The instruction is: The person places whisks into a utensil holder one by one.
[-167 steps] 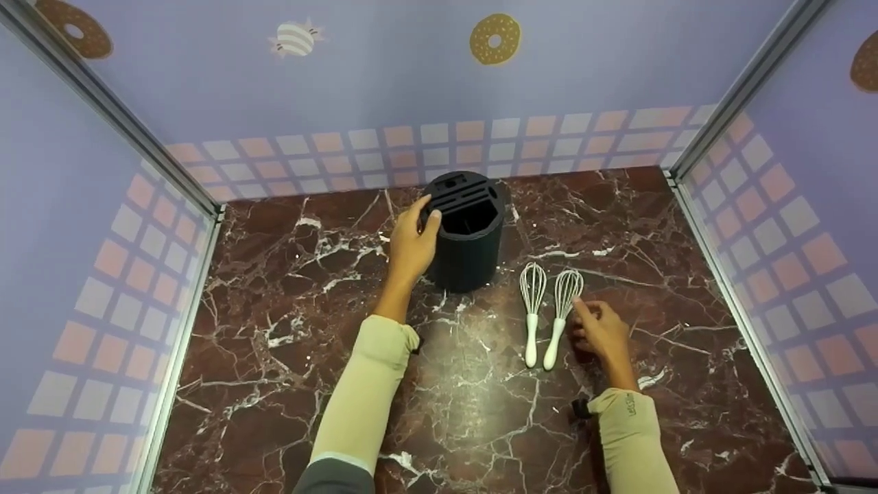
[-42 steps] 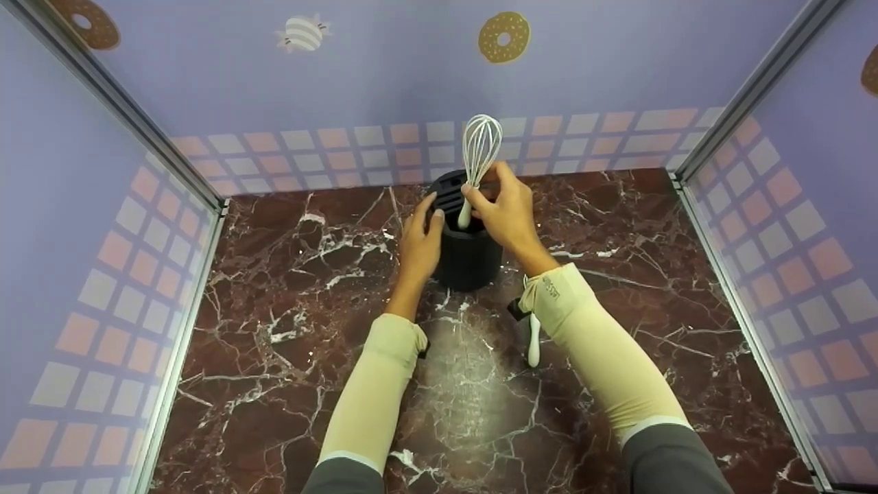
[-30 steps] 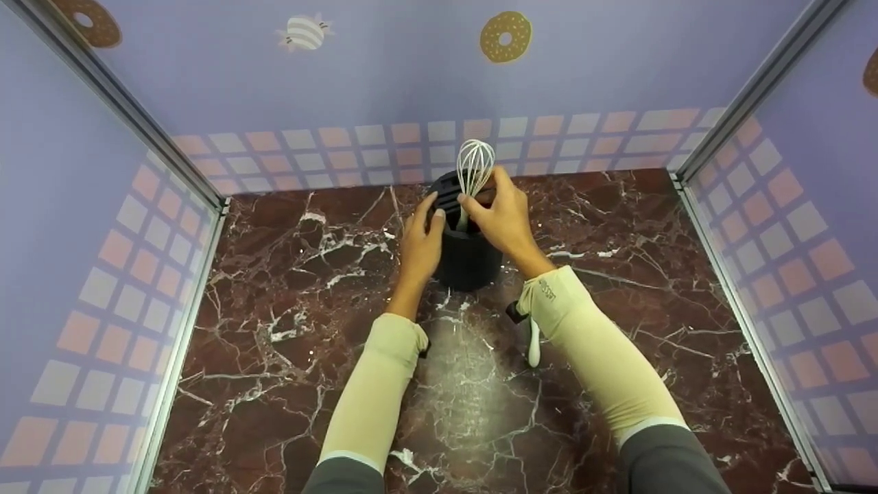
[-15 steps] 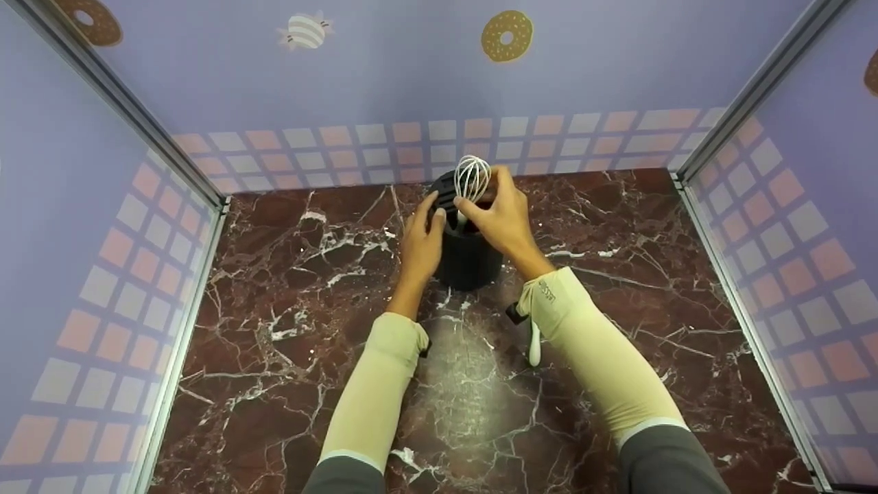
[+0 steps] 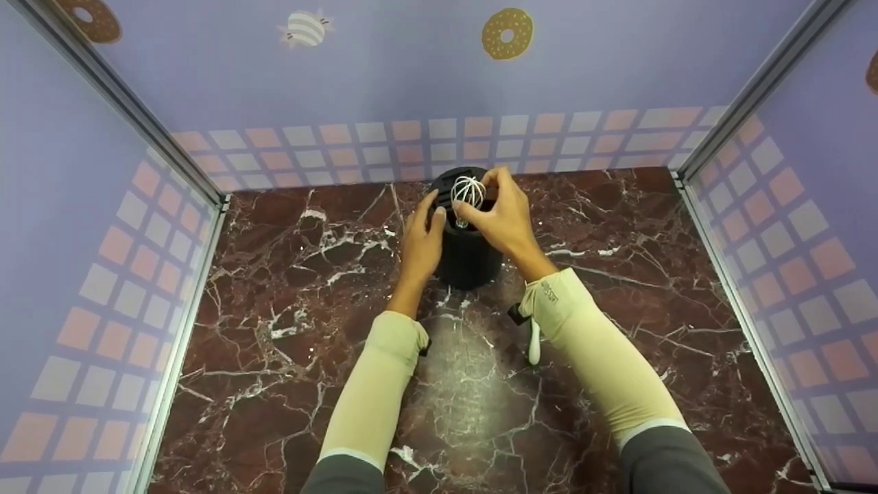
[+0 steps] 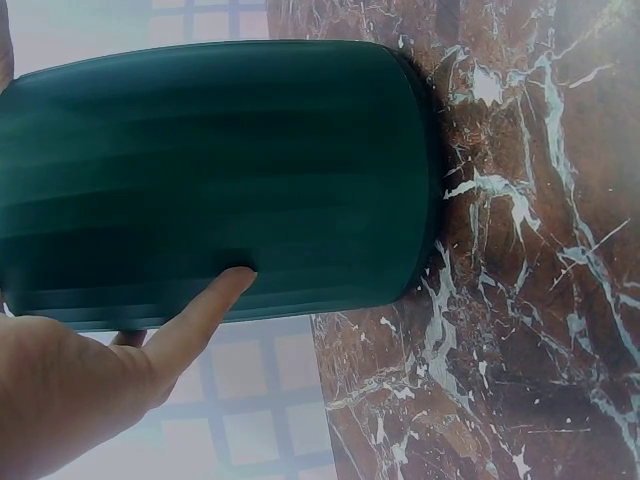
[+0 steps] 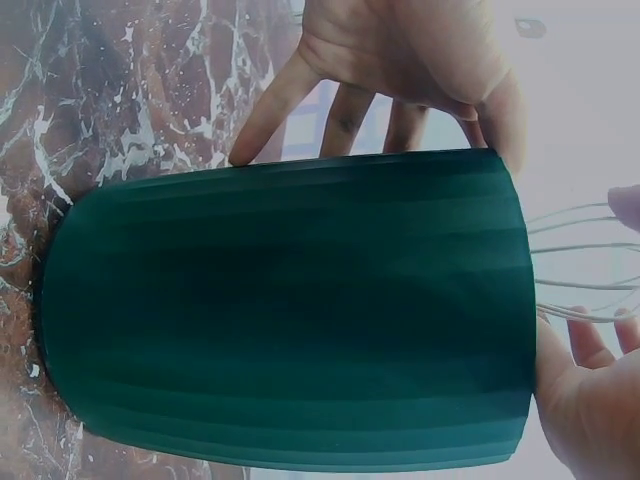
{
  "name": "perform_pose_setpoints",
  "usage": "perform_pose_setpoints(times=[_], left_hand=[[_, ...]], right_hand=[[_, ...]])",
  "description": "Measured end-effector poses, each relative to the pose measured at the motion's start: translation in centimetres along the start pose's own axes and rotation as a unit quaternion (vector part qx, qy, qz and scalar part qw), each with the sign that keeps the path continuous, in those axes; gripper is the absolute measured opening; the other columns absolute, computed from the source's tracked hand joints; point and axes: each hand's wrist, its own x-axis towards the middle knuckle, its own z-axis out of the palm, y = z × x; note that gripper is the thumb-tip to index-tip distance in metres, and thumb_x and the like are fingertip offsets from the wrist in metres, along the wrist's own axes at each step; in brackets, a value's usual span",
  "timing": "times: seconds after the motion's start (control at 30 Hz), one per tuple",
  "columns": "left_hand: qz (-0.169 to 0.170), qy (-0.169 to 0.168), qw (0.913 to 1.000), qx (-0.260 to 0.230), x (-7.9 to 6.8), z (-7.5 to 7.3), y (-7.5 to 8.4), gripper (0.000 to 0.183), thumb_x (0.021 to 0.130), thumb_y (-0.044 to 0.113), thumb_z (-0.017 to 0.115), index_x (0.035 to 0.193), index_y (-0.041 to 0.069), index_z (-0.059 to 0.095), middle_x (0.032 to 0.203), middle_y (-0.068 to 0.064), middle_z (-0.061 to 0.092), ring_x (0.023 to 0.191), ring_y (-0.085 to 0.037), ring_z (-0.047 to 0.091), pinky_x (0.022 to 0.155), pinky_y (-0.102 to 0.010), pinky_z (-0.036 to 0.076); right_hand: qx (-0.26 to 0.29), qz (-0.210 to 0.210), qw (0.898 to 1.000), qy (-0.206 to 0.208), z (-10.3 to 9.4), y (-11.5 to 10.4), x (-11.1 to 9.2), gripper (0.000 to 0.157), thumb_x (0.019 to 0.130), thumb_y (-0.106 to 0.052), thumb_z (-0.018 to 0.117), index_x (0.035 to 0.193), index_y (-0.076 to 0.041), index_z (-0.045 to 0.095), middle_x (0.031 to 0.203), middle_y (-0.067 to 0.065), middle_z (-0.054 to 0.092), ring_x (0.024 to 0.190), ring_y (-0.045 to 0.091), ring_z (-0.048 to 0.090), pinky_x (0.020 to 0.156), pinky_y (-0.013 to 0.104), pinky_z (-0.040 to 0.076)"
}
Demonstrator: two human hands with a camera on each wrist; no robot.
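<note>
Three lilac walls (image 5: 398, 82) w/ rows of pink & white squares stand at the L, R & back edges of 1 worktop (image 5: 274, 391), dark red marble w/ white veins. On the walls are 3 doughnut pictures (image 5: 507, 34), 1 of them cut at the far R, & 1 striped sweet (image 5: 306, 29). Two metal posts (image 5: 748, 86) rise from the back corners.

Nr the middle of the back edge, 1 dark holder (image 5: 470, 261) stands upright; its top has several narrow slots & 1 larger opening. In the wrist views it looks dark green.

In total 2 whisks are visible. Whisk no. 1 (image 5: 468, 189) is partly inside the larger opening, approx. upright, wire loops above the rim, lower part hidden. R hand (image 5: 506, 216) has a narrow grip: thumb & fingers pinch this whisk at its wires. L hand (image 5: 420, 247) rests on the holder's L side; its grip is wide, fingers spread & rather straight, touching side & rim.

Whisk no. 2 (image 5: 534, 346) lies on the worktop, R of the middle, well apart from the R edge: white handle seen, rest covered by the R arm. Both arms have pale yellow sleeves (image 5: 370, 384), 2 pcs., each w/ 1 small black object (image 5: 518, 313) at the wrist.
</note>
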Motion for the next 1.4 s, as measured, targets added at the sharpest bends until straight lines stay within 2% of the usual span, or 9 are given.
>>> perform_pose_setpoints(times=[0.23, 0.5, 0.57, 0.67, 0.83, 0.9, 1.07, 1.23, 1.4], left_hand=[[0.000, -0.005, 1.0000, 0.004, -0.1, 0.0, 0.1, 0.048, 0.106, 0.051, 0.042, 0.153, 0.040, 0.044, 0.155, -0.010, 0.046, 0.143, -0.033, 0.044, 0.113, -0.058, 0.037], [0.000, 0.005, 1.0000, 0.001, -0.1, 0.1, -0.1, 0.046, 0.107, 0.048, 0.044, 0.152, 0.038, 0.047, 0.151, -0.011, 0.050, 0.141, -0.031, 0.047, 0.113, -0.055, 0.038], [-0.001, 0.005, 1.0000, -0.002, 0.0, 0.1, -0.1, 0.046, 0.107, 0.048, 0.045, 0.152, 0.039, 0.047, 0.151, -0.011, 0.050, 0.141, -0.031, 0.047, 0.113, -0.055, 0.038], [-0.002, 0.007, 1.0000, -0.006, -0.1, 0.1, -0.1, 0.046, 0.107, 0.048, 0.045, 0.152, 0.039, 0.047, 0.151, -0.011, 0.050, 0.141, -0.031, 0.046, 0.114, -0.054, 0.037], [-0.002, 0.009, 0.9999, -0.007, -0.1, 0.2, -0.1, 0.045, 0.107, 0.047, 0.046, 0.151, 0.040, 0.047, 0.152, -0.010, 0.049, 0.142, -0.031, 0.046, 0.114, -0.055, 0.037], [-0.002, 0.010, 0.9999, -0.005, 0.0, 0.2, -0.1, 0.045, 0.107, 0.047, 0.045, 0.151, 0.040, 0.048, 0.152, -0.010, 0.049, 0.142, -0.031, 0.046, 0.114, -0.055, 0.037], [-0.002, 0.010, 0.9999, -0.003, 0.0, 0.1, -0.2, 0.045, 0.107, 0.048, 0.045, 0.151, 0.040, 0.047, 0.153, -0.009, 0.049, 0.143, -0.030, 0.045, 0.114, -0.055, 0.037], [-0.002, 0.005, 0.9999, -0.010, -0.2, 0.0, -0.1, 0.046, 0.106, 0.051, 0.044, 0.152, 0.042, 0.045, 0.156, -0.006, 0.045, 0.145, -0.030, 0.043, 0.115, -0.057, 0.035], [-0.006, 0.005, 0.9999, -0.007, -0.2, 0.1, 0.0, 0.046, 0.106, 0.052, 0.044, 0.151, 0.043, 0.046, 0.152, -0.007, 0.048, 0.142, -0.032, 0.046, 0.113, -0.058, 0.037]], right_hand=[[0.026, -0.003, 1.000, -0.011, -0.4, -0.2, -0.4, 0.052, 0.079, -0.039, 0.085, 0.108, -0.012, 0.052, 0.113, 0.008, 0.067, 0.107, 0.018, 0.069, 0.095, 0.038, 0.054], [0.090, 0.011, 0.996, 0.009, -0.9, 0.1, -0.6, 0.047, 0.081, -0.026, 0.085, 0.110, -0.006, 0.054, 0.115, 0.018, 0.066, 0.104, 0.022, 0.070, 0.097, 0.038, 0.054], [0.099, 0.010, 0.995, 0.016, -1.3, 0.2, -0.8, 0.045, 0.083, -0.025, 0.084, 0.110, -0.005, 0.054, 0.114, 0.018, 0.066, 0.102, 0.022, 0.070, 0.098, 0.042, 0.054], [0.103, 0.014, 0.994, 0.029, -2.1, 0.4, -1.1, 0.043, 0.085, -0.026, 0.083, 0.111, -0.006, 0.055, 0.113, 0.018, 0.067, 0.100, 0.021, 0.069, 0.097, 0.041, 0.053], [0.160, 0.023, 0.985, 0.052, -3.3, 0.5, -1.3, 0.035, 0.088, -0.017, 0.079, 0.109, -0.003, 0.055, 0.112, 0.019, 0.064, 0.098, 0.022, 0.070, 0.084, 0.033, 0.060], [0.187, 0.025, 0.980, 0.062, -3.8, 0.6, -1.4, 0.033, 0.089, -0.013, 0.078, 0.109, -0.001, 0.055, 0.109, 0.017, 0.064, 0.095, 0.023, 0.071, 0.078, 0.033, 0.062], [0.202, 0.033, 0.976, 0.081, -5.2, 0.7, -1.7, 0.032, 0.090, -0.014, 0.077, 0.109, -0.001, 0.054, 0.104, 0.008, 0.063, 0.093, 0.021, 0.071, 0.079, 0.038, 0.062], [0.226, 0.045, 0.969, 0.090, -6.5, 1.3, -2.0, 0.033, 0.092, -0.012, 0.076, 0.111, 0.000, 0.052, 0.105, 0.009, 0.063, 0.094, 0.025, 0.071, 0.080, 0.040, 0.062], [0.246, 0.053, 0.963, 0.096, -7.7, 2.1, -2.5, 0.033, 0.093, -0.014, 0.074, 0.110, 0.000, 0.050, 0.105, 0.011, 0.062, 0.091, 0.027, 0.070, 0.081, 0.042, 0.062]])
